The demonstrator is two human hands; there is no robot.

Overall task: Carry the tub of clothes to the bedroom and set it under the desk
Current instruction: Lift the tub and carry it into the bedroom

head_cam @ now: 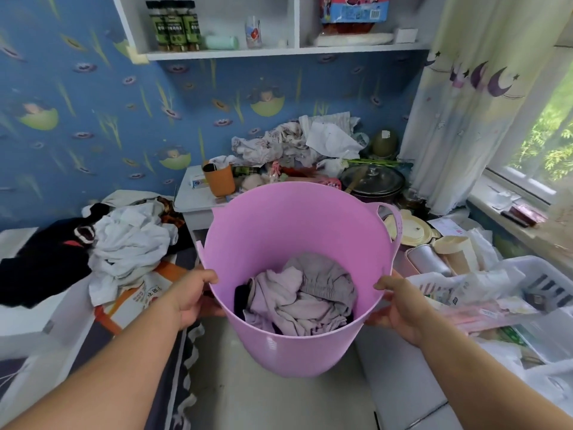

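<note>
From the head camera, the pink tub (297,243) hangs in the air between both arms, tipped toward the person, with crumpled pale and dark clothes (297,296) in its bottom; the left hand (192,297) and right hand (398,305) are each curled tight over the rim on opposite sides. Ahead, a white desk (193,198) is heaped with laundry, an orange cup (219,180) and a lidded pot (372,181); a white basket (539,274) crowds the right, and a pile of garments (124,240) lies left.

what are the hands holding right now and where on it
Both hands hold the pink tub of clothes by its near rim: the left hand on the left side, the right hand on the right, not by the loop handles.
</note>
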